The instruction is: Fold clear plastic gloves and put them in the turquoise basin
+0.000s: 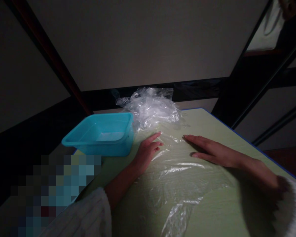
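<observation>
A clear plastic bag or sheet (177, 171) lies spread over the light green table between my hands, its near end reaching the bottom of the view. My left hand (148, 149) is over its left side, fingers apart and pointing forward right, with nothing gripped. On the right, my right hand (209, 151) rests flat at the sheet's right side, thumb apart from the extended fingers. Beyond my hands, a crumpled heap of clear plastic (154, 110) sits at the table's far edge.
A turquoise plastic basin (113, 146) stands at the table's far left corner, beside the heap. The green table (217, 204) has a blue edge. Behind it rise pale panels with dark frames. A blurred, pixelated patch covers the lower left.
</observation>
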`<state>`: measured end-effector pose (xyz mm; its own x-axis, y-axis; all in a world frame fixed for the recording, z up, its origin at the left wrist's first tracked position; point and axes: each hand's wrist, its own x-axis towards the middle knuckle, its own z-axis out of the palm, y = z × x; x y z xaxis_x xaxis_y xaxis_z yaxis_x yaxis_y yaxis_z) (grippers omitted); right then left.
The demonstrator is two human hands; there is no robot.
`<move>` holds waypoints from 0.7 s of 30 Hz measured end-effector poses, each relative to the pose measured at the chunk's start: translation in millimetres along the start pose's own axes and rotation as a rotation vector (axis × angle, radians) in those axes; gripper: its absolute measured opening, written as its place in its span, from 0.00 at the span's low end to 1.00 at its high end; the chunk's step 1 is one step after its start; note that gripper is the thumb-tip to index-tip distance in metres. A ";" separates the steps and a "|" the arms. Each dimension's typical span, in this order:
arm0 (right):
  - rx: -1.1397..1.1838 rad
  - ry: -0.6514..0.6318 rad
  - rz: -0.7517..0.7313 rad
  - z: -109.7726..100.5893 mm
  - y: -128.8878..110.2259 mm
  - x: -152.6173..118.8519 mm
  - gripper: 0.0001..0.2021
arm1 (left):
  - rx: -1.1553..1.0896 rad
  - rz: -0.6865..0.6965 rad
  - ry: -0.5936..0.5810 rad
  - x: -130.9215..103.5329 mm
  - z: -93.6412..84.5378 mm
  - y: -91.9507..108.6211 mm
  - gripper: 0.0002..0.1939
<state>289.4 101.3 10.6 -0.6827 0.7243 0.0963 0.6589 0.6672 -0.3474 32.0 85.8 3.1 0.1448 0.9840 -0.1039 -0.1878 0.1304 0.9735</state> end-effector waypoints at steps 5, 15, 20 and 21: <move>0.144 0.230 0.091 5.6 4.6 7.2 0.24 | 0.040 0.085 -0.011 -0.8 -3.7 -1.1 0.26; 0.266 0.365 0.152 2.7 1.7 12.2 0.12 | 0.096 0.207 0.028 -7.7 -4.4 1.3 0.20; 0.267 0.338 0.139 -0.1 -0.7 10.5 0.12 | 0.139 0.242 0.088 -5.3 -7.2 -1.9 0.13; 0.263 0.332 0.132 -0.8 -0.5 10.0 0.12 | 0.144 0.250 0.102 -4.8 -7.8 -2.0 0.12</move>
<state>282.4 108.4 12.5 -0.4314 0.8455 0.3147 0.6017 0.5296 -0.5979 24.2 81.7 0.1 0.0120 0.9914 0.1299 -0.0647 -0.1289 0.9895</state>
